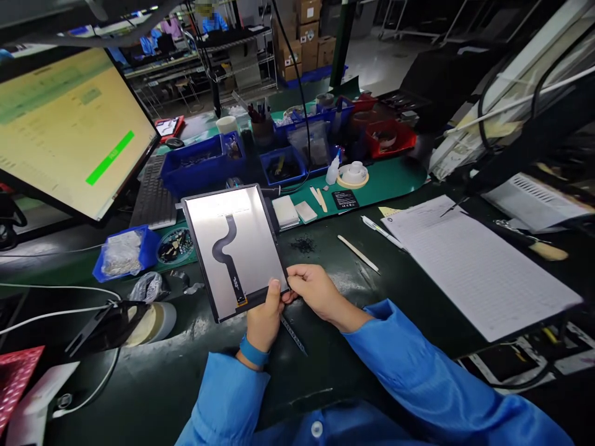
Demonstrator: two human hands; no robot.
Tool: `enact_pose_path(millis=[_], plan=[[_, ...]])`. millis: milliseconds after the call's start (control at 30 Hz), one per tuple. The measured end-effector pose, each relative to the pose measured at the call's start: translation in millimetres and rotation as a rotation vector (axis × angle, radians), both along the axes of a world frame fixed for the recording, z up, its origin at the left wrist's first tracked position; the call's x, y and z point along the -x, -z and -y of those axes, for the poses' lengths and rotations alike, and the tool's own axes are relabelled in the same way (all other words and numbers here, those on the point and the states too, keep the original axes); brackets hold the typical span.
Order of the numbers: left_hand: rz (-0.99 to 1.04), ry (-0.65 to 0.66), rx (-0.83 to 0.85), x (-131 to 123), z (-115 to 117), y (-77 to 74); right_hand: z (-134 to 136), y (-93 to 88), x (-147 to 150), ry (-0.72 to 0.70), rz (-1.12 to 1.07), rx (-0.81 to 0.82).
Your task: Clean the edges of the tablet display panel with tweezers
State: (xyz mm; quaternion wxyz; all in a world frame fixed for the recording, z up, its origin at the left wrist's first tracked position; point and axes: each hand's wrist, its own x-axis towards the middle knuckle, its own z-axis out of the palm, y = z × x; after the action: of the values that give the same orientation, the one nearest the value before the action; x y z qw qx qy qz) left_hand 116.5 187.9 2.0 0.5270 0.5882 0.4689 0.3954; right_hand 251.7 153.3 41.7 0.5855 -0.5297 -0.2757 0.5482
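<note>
Two hands [264,322] [318,291] grasp the panel's [255,248] near right corner, tabletop [400,279] between them and paper [478,266].

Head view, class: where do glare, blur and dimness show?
Head view: a pale sheen on the silver panel and glossy patches on the dark worktop; head view: most text on the monitor too blurred to read; head view: dim surroundings behind the cardboard boxes.

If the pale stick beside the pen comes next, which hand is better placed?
Likely the right hand: it's nearer the pale stick, while the left hand grips the panel near its lower corner.
</note>
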Motion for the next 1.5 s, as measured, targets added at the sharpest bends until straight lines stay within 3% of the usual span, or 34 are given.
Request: enact_pose_path(millis=[333, 567, 800, 1500], plan=[[0.083, 0.017, 0.165, -0.8, 1.8, -5.1, 0.2, 0.0, -0.6, -0.006, -0.025, -0.01], [0.06, -0.017, 0.15, -0.8, 1.7, 4.3, 0.3, 1.1, -1.7, -0.034, 0.016, -0.029], [0.035, -0.004, 0.143, -1.3, 0.9, -5.9, 0.1, 2.6, -1.4, -0.008, -0.029, -0.024], [0.027, 0.008, 0.077, -0.8, 0.3, -5.5, 0.9, 4.2, -2.1, -0.025, -0.016, -0.019]])
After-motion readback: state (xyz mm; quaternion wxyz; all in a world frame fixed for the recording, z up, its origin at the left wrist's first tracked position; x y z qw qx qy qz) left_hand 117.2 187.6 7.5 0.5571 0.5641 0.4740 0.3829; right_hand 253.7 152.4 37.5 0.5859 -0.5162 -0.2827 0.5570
